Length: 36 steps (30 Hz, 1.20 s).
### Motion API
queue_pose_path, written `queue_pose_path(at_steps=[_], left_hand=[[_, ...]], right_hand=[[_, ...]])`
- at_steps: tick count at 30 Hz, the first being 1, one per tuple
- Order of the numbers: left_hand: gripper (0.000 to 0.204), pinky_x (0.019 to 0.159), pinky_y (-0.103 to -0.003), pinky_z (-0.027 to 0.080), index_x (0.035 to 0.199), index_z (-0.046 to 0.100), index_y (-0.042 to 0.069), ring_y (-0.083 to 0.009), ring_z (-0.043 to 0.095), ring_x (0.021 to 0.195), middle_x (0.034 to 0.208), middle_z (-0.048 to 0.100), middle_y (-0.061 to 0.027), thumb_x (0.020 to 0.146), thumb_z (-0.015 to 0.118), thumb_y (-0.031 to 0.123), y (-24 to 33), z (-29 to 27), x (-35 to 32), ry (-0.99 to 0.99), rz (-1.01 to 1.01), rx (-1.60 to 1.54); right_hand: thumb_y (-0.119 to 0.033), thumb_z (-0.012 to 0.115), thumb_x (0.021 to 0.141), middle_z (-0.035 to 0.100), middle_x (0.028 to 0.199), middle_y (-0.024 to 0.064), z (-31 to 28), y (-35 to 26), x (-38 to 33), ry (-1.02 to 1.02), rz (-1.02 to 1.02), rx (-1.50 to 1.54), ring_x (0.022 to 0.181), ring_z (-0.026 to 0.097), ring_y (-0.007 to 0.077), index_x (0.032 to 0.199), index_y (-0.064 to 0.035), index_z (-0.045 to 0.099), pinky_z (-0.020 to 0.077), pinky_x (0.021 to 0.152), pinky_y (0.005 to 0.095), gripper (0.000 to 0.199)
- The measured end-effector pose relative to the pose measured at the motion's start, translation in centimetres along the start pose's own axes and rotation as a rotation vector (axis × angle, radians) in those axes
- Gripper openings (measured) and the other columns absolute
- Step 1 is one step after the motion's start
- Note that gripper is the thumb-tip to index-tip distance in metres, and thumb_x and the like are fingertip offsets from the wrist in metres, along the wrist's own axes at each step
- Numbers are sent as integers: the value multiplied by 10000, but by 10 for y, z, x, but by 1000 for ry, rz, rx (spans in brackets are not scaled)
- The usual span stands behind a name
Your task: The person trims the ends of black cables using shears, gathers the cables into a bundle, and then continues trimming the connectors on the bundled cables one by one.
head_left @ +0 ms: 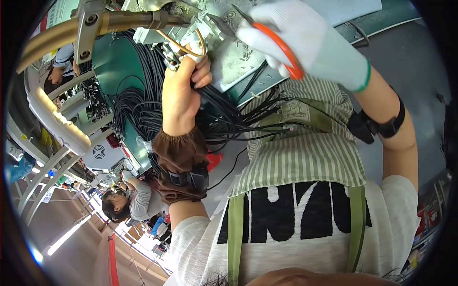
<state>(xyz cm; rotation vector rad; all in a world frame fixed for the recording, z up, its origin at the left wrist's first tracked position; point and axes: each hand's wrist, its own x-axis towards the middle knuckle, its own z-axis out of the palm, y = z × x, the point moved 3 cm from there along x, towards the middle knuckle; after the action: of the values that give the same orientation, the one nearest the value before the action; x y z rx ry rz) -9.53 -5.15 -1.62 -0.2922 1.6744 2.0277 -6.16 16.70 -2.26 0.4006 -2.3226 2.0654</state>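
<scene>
My bare left hand (pixel 181 93) is closed around a bundle of black cables (pixel 217 100), below a small metal machine (pixel 164 35). Silvery ends stick out above its thumb, and the cables trail right, across my striped apron. A white glove covers my right hand (pixel 298 40), which grips red-handled pliers (pixel 281 45) with a dark pointed tip aimed up and left. Between the two hands, a bent copper-coloured rod (pixel 183 46) sits in front of the machine. The glove hides part of the pliers.
A thick brass-coloured tube (pixel 52 40) and a lit lamp (pixel 57 117) stand at left. Coiled black cables (pixel 133 107) lie on the green table (pixel 107 55). Small scraps dot the pale plate (pixel 238 69). A co-worker (pixel 131 202) sits at lower left, another person at upper left.
</scene>
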Motion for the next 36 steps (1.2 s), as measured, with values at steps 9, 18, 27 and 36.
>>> queue_pose_path(at_steps=[9,18,27,36], left_hand=[[76,430,-207,246,913,534,35,-44,297,485,623,390,34,892,578,94,16,27,12,-204,-20,155],[262,453,-214,345,863,560,11,-72,445,508,628,501,4,850,702,232,20,34,-4,-26,89,405],[408,547,-229,419,892,584,12,-85,502,588,686,541,11,819,741,381,17,28,-8,18,294,604],[406,564,-235,420,882,592,17,-80,511,620,714,573,3,826,732,394,18,36,-19,36,184,614]], right_hand=[[-107,605,820,533,592,83,-13,-8,35,-44,-954,-687,554,569,236,763,-51,573,446,525,334,86],[-171,583,822,509,597,63,-21,-21,40,-298,-446,-233,532,539,226,738,-68,562,410,513,335,134],[-171,590,807,504,630,78,-17,-8,35,-190,-629,-223,567,526,265,761,-79,577,403,527,361,104],[-188,599,787,501,647,86,-8,1,31,131,-1240,-939,583,528,278,797,-85,581,407,540,375,105]])
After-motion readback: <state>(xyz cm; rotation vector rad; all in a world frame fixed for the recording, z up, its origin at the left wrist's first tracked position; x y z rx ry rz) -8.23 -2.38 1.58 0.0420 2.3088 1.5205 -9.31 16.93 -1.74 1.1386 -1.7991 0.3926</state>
